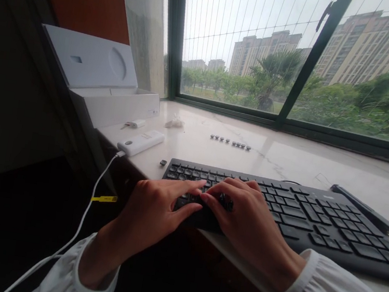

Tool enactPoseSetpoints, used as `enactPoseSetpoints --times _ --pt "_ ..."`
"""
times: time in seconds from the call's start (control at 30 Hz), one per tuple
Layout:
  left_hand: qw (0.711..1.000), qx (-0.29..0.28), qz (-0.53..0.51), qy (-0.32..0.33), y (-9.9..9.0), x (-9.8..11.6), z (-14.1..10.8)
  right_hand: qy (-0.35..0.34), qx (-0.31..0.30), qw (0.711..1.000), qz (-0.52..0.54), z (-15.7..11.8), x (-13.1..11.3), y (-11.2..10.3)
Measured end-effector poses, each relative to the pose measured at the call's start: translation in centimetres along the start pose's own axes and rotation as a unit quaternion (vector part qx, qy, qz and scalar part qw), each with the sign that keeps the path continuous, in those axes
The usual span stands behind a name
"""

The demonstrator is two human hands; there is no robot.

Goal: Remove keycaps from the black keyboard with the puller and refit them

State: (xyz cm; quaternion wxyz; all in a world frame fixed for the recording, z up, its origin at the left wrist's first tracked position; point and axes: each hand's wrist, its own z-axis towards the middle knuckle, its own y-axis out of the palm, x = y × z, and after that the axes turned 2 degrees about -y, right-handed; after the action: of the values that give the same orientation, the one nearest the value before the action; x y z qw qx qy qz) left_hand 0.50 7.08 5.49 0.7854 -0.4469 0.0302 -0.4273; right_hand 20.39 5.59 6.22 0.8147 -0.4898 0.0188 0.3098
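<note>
We saw both bare hands over the left part of the black keyboard [299, 213], which lay on the pale marble-patterned ledge near its edge. The left hand [156, 204] was partly open, its fingers stretched out across the keys and its thumb held apart from the index finger, both tips pointing toward the other hand. The right hand [245, 217] was curled more tightly, its thumb and index finger drawn close together just beside the left fingertips. We could not tell whether a key was pinched there, since the fingers hid the spot.

Just beyond the keyboard's left corner we saw a single loose keycap [163, 163], apart from either hand. Farther back, toward the window, a row of small keycaps [238, 145] lay in two short groups. To the left we noted a white power bank [142, 143] with a white cable [82, 222] at its near end, and behind it an open white box [119, 108].
</note>
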Motion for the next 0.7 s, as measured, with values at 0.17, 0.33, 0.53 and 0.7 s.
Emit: enactPoseSetpoints --times 0.17,0.33,0.53,0.7 --pt "0.998 -0.044 -0.003 -0.043 -0.1 0.3 0.8 0.002 -0.007 1.0 -0.005 -0.1 -0.1 0.0" --pt "0.995 -0.048 -0.026 -0.083 0.0 0.5 1.3 0.005 -0.004 1.0 0.009 -0.1 0.0 -0.1" --pt "0.993 0.064 -0.032 -0.097 0.4 0.7 1.1 0.08 0.049 0.993 0.069 0.4 -0.2 -0.9" --pt "0.994 0.1 -0.036 -0.02 0.6 1.3 1.5 0.128 0.038 0.978 0.161 0.5 -0.3 -1.2"
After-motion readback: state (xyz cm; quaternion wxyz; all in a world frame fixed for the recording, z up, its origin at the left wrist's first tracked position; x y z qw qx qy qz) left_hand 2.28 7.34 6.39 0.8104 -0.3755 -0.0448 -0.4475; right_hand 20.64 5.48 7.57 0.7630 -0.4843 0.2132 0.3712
